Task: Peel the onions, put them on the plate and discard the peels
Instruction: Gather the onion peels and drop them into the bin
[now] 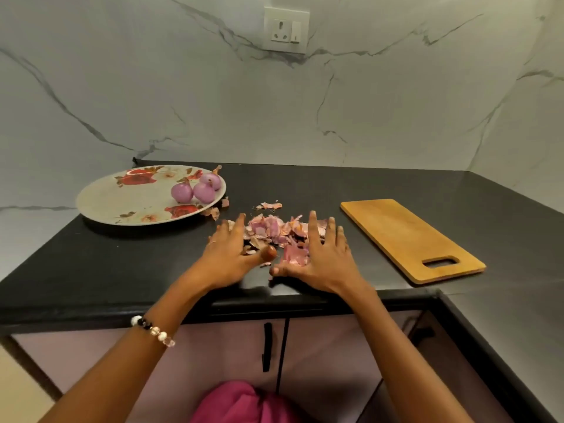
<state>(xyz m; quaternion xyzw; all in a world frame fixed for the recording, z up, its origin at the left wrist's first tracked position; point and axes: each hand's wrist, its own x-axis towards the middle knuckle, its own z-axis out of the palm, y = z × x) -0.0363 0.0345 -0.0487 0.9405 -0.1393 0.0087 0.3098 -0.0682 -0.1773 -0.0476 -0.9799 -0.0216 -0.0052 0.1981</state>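
Black stone countertop [122, 264] underfoot of everything here, glossy, running into a corner on the right. White marble-look backsplash [213, 102] with grey veins behind, a wall socket with switch [286, 29] set high in it. Pale cabinet doors [320, 355] with black handles below the counter edge.

Both hands down flat on the counter, flanking a heap of pink-purple onion peels [274, 232]. Left hand [227, 254] spread, fingers straight, pressing against the pile's left side, grasping nothing. Right hand [320, 257] likewise splayed, fingers straight along the pile's right side, nothing clenched. Beaded bracelet [152, 329] on the left wrist.

Three peeled onions [197, 189] huddled together at the right rim of a floral plate [122, 203], back left. Stray peels [269, 205] just beyond the pile. Wooden cutting board [406, 236] lying bare to the right.
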